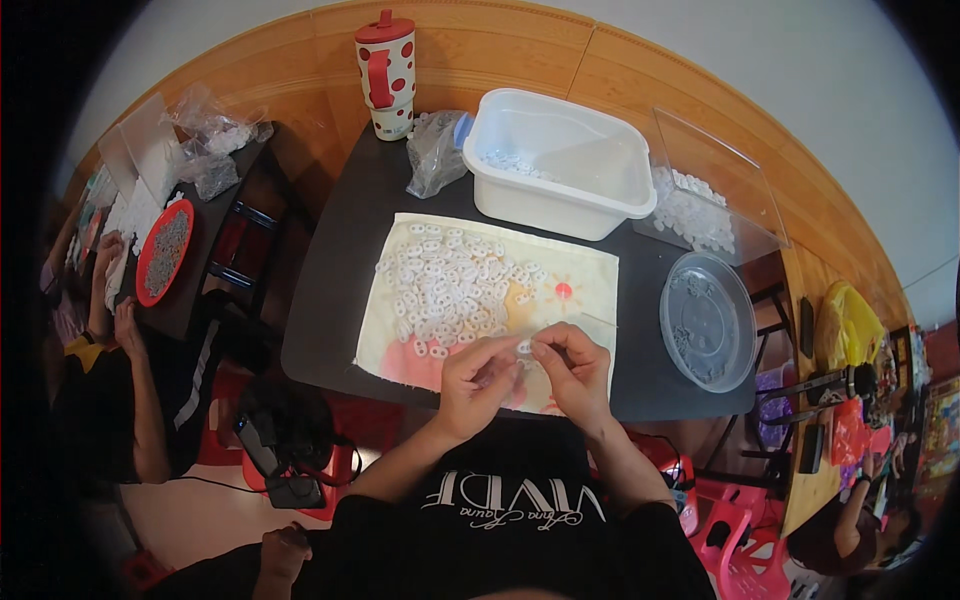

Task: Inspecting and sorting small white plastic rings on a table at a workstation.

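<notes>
Both my hands meet over the near edge of a cream cloth (590, 262). A small white plastic piece with holes (524, 346) sits between their fingertips. My left hand (478, 388) is closed in a pinch at its left side. My right hand (576, 376) has thumb and forefinger closed at its right side; whether a tiny part is also in those fingers is too small to make out. Beyond the left hand, a heap of similar white two-holed pieces (450, 285) spreads over the cloth.
Behind the cloth stands a white basin (560, 205) with some pieces inside. Around it are a spotted tumbler (388, 85), a plastic bag (436, 155) and a clear bin (700, 215) of white pieces. A round clear tub (708, 320) holds small grey parts. Co-workers sit left and right.
</notes>
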{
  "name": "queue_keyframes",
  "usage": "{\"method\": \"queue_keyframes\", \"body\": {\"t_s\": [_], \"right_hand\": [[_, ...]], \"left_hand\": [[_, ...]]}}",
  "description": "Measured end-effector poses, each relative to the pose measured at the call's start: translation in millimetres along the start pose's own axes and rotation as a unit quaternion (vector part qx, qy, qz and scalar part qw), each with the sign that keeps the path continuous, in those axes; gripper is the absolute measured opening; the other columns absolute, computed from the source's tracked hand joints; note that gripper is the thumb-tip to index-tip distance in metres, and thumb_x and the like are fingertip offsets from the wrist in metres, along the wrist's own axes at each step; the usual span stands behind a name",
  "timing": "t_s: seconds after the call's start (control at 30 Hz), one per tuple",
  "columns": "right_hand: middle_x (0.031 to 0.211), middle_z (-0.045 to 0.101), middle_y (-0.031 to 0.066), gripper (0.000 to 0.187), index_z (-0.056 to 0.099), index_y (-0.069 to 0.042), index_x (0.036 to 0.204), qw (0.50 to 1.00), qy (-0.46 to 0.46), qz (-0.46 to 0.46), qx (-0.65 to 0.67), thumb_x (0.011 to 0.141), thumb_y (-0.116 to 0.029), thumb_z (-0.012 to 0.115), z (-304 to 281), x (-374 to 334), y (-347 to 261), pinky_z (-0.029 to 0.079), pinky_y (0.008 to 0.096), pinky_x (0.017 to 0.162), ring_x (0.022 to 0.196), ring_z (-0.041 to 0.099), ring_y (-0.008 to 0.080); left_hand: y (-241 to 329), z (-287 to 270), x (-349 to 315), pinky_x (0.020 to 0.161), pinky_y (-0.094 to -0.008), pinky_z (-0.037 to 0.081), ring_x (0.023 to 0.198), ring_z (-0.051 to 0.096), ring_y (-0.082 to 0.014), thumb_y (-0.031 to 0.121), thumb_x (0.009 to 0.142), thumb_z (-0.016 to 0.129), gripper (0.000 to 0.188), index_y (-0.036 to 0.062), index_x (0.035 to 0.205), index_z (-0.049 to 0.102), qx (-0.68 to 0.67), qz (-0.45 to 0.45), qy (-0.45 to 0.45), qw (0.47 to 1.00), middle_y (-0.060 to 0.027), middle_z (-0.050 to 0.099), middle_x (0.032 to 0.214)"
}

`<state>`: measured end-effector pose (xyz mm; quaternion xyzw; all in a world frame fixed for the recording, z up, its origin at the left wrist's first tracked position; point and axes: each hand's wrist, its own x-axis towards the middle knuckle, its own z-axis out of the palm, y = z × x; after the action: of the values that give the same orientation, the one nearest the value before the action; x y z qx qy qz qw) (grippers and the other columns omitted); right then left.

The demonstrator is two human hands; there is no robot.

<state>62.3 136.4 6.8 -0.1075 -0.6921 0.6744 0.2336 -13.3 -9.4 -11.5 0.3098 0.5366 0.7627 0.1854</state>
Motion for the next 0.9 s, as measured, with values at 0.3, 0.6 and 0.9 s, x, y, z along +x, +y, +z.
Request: {"method": "queue_keyframes", "body": {"t_s": [0.3, 0.6, 0.9], "right_hand": [[0.088, 0.060, 0.0016, 0.008, 0.065, 0.002, 0.097, 0.995, -0.047, -0.051, -0.070, 0.091, 0.007, 0.063, -2, -2, -3, 0.040, 0.0207, 0.069, 0.076, 0.050, 0.0059], [0.085, 0.065, 0.0081, 0.010, 0.064, 0.002, 0.096, 0.989, -0.073, -0.053, -0.114, 0.087, 0.005, 0.066, -11, 0, -9, 0.048, 0.0270, 0.068, 0.077, 0.061, 0.0140], [0.087, 0.066, 0.0123, 0.014, 0.063, 0.002, 0.096, 0.975, -0.105, -0.131, -0.144, 0.084, 0.008, 0.068, -17, 7, -9, 0.049, 0.0312, 0.068, 0.076, 0.063, 0.0233]], "left_hand": [[4, 0, 1, 0.063, -0.0210, 0.050, 0.077, 0.061, -0.0088, -0.013, 0.087, 0.060, 0.029, -0.0042, 0.114, 0.066, 0.000, -0.012, 0.015, 1.000, -0.0055, 0.061, 0.093], [-1, 0, 2, 0.055, -0.0195, 0.045, 0.066, 0.059, -0.0060, -0.008, 0.091, 0.059, 0.024, -0.0012, 0.113, 0.067, 0.046, 0.029, 0.022, 0.998, -0.0039, 0.060, 0.088], [2, 1, 0, 0.060, -0.0214, 0.046, 0.069, 0.057, -0.0084, -0.012, 0.087, 0.062, 0.024, -0.0045, 0.109, 0.068, 0.055, 0.012, 0.021, 0.998, -0.0052, 0.060, 0.086]]}}
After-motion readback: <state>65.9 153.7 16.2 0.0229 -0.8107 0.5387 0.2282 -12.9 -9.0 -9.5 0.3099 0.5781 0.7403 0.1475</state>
